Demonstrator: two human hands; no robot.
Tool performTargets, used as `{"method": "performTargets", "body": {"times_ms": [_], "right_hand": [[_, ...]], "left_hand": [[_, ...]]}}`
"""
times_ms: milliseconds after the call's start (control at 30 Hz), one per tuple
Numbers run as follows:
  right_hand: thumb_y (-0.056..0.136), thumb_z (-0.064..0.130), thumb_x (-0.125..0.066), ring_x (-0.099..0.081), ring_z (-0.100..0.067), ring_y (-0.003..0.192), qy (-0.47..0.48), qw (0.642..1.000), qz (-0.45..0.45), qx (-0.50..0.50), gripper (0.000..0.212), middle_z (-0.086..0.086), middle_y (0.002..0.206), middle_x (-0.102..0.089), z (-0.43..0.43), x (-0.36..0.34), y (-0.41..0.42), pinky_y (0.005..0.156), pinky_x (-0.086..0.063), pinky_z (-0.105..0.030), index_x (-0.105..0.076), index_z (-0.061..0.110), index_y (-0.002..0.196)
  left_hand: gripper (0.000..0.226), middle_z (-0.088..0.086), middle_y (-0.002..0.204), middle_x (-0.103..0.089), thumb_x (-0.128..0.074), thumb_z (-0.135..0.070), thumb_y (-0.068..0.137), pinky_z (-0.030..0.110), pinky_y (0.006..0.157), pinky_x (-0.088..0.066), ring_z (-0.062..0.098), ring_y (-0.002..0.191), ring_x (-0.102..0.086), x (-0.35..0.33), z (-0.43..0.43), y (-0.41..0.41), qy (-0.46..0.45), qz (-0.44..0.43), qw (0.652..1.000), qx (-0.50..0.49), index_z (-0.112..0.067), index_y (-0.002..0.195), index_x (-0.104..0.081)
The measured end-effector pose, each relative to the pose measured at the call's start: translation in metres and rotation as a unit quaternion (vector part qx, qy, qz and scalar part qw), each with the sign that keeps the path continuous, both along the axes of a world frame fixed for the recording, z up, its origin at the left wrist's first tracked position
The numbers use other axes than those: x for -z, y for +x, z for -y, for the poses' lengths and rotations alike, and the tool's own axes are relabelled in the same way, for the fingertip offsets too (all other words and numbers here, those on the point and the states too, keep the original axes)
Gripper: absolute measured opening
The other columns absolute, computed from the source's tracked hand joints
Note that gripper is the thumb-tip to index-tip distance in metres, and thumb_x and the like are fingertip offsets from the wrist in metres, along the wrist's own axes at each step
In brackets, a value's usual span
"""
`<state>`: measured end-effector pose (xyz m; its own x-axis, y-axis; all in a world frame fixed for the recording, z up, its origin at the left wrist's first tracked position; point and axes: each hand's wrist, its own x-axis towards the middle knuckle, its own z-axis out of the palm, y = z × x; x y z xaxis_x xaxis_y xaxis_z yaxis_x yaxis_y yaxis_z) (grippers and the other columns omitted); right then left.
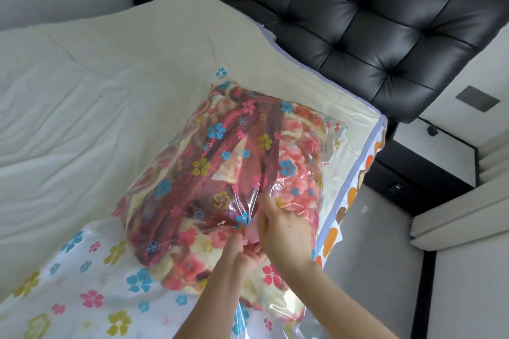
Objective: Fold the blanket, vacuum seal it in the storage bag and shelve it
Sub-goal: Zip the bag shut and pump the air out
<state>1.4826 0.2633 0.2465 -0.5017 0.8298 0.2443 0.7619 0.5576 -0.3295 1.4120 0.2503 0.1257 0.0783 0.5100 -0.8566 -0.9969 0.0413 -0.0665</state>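
- Two hands at work at the 6 o'clock end of the bundle: the left hand (242, 252) has its fingers curled, gripping blanket fabric and film; the right hand (278, 224) lies on top with fingers bent, pinching or pressing the film. They touch.
- The blanket (220, 162), red and cream, sits inside the clear flowered storage bag (91, 278) on the bed (82, 96), toward the 3 o'clock edge, the headboard (358, 22) at 1 o'clock.
- Judgement: stuffing is nearly done; sealing, vacuuming and shelving remain.
- Risk: fabric bunched near the mouth could foul the closure and let air leak back.
- Risk: hard tugging could tear the thin film.
- Risk: the bundle lies near the mattress edge; a push toward 3 o'clock could slide it off.
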Motion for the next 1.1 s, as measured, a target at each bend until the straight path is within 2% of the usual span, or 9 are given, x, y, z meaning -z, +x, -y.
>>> {"method": "performTargets", "body": {"times_ms": [100,267,433,500,600,700,767,967,1100], "right_hand": [[0.062,0.011,-0.051,-0.008,-0.02,0.033,0.072,0.996,0.026,-0.039,0.019,0.005,0.04,-0.008,-0.012,-0.014,-0.001,0.045,0.005,-0.016,-0.038,0.024,0.068],[0.072,0.005,-0.056,-0.029,-0.027,0.033,0.106,0.988,-0.112,0.028,0.019,-0.001,0.037,-0.033,-0.015,-0.06,0.004,0.038,-0.022,-0.019,-0.068,0.019,0.078],[0.059,0.005,-0.074,-0.014,-0.023,0.033,0.053,0.995,0.06,-0.053,0.031,0.004,0.039,-0.017,-0.012,-0.001,-0.001,0.046,0.001,-0.012,-0.05,0.02,0.072],[0.069,0.01,-0.066,-0.024,-0.027,0.032,0.081,0.995,0.005,-0.054,0.008,-0.002,0.035,-0.031,-0.014,-0.031,0.005,0.044,-0.009,-0.013,-0.061,0.017,0.07],[0.077,0.007,-0.053,-0.032,-0.028,0.034,0.109,0.99,-0.084,0.027,0.018,-0.004,0.038,-0.037,-0.015,-0.048,0.004,0.042,-0.019,-0.017,-0.068,0.017,0.081],[0.088,0.013,-0.039,-0.036,-0.025,0.047,0.047,0.993,0.095,-0.042,0.023,-0.001,0.047,-0.032,-0.006,0.01,-0.01,0.043,-0.009,-0.022,-0.061,0.012,0.098],[0.088,0.015,-0.036,-0.038,-0.025,0.048,0.059,0.989,0.122,-0.06,0.024,-0.001,0.049,-0.034,-0.014,0.006,-0.013,0.044,-0.009,-0.023,-0.06,0.012,0.093],[0.08,0.011,-0.053,-0.035,-0.021,0.039,0.112,0.985,-0.132,0.03,0.016,-0.001,0.045,-0.044,-0.014,-0.045,0.0,0.041,-0.024,-0.023,-0.068,0.018,0.082],[0.083,0.015,-0.038,-0.025,-0.021,0.031,0.038,0.999,0.015,-0.032,0.018,0.0,0.039,-0.028,-0.004,0.016,0.005,0.041,-0.015,-0.017,-0.055,0.013,0.077]], "left_hand": [[0.026,0.014,0.045,-0.06,-0.053,-0.017,0.093,0.039,0.033,-0.05,0.025,0.041,-0.062,-0.002,0.002,-0.002,0.013,-0.004,1.0,0.009,-0.002,0.072,-0.048],[0.021,0.021,0.079,-0.063,-0.054,-0.017,0.092,0.046,0.041,-0.053,0.033,0.071,-0.06,0.001,-0.002,-0.007,0.005,0.014,1.0,0.024,0.004,0.09,-0.052],[0.025,0.013,0.05,-0.062,-0.051,-0.016,0.095,0.033,0.049,-0.056,0.022,0.046,-0.062,0.007,-0.001,-0.004,0.006,-0.023,0.999,0.043,-0.003,0.073,-0.05],[0.018,0.019,0.074,-0.065,-0.05,-0.014,0.094,0.039,0.053,-0.057,0.029,0.059,-0.066,0.006,0.0,-0.007,0.019,-0.017,0.998,0.052,0.001,0.084,-0.052],[0.02,0.022,0.09,-0.061,-0.052,-0.015,0.092,0.045,0.049,-0.055,0.033,0.076,-0.06,0.006,-0.002,-0.01,0.011,-0.018,0.998,0.058,0.005,0.094,-0.053],[0.023,0.018,0.079,-0.063,-0.047,-0.013,0.096,0.041,0.076,-0.056,0.029,0.073,-0.059,0.01,-0.004,-0.007,0.003,-0.037,0.997,0.06,0.002,0.079,-0.052],[0.029,0.019,0.066,-0.065,-0.047,-0.013,0.097,0.042,0.074,-0.054,0.032,0.065,-0.061,0.009,-0.003,-0.009,0.008,-0.038,0.998,0.057,0.004,0.073,-0.051],[0.025,0.024,0.079,-0.061,-0.052,-0.014,0.095,0.04,0.076,-0.051,0.035,0.071,-0.058,0.0,-0.006,-0.021,-0.008,-0.02,0.996,0.084,0.008,0.084,-0.056],[0.027,0.018,0.076,-0.06,-0.048,-0.01,0.097,0.04,0.09,-0.048,0.029,0.075,-0.057,0.008,-0.004,-0.011,-0.007,-0.026,0.996,0.081,0.002,0.073,-0.049]]}}
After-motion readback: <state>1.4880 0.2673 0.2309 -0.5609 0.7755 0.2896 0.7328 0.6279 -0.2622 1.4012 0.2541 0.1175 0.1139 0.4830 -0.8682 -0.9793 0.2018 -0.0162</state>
